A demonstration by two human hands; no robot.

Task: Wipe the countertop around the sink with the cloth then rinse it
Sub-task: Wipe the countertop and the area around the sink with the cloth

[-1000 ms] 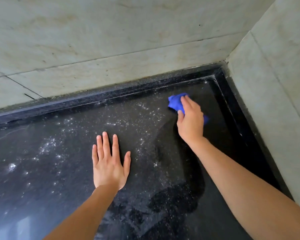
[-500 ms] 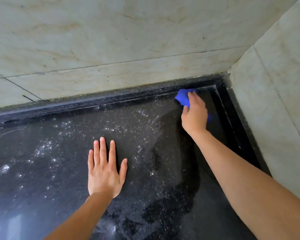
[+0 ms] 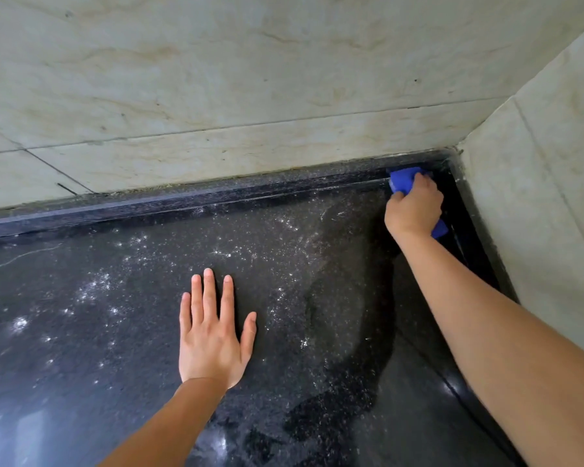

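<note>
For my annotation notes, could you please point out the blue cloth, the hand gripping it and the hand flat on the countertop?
blue cloth (image 3: 402, 181), head view, exposed fold beyond the fingers.
right hand (image 3: 414, 210), head view, back of the hand.
left hand (image 3: 213, 347), head view, back of the hand.

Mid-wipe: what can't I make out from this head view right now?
The sink: outside the head view's edges; only countertop shows.
The cloth: mostly covered by the right hand; its full shape is hidden.
The back corner: dark shadow hides whether it is clean.
Countertop under the left hand: covered by the palm.
</note>
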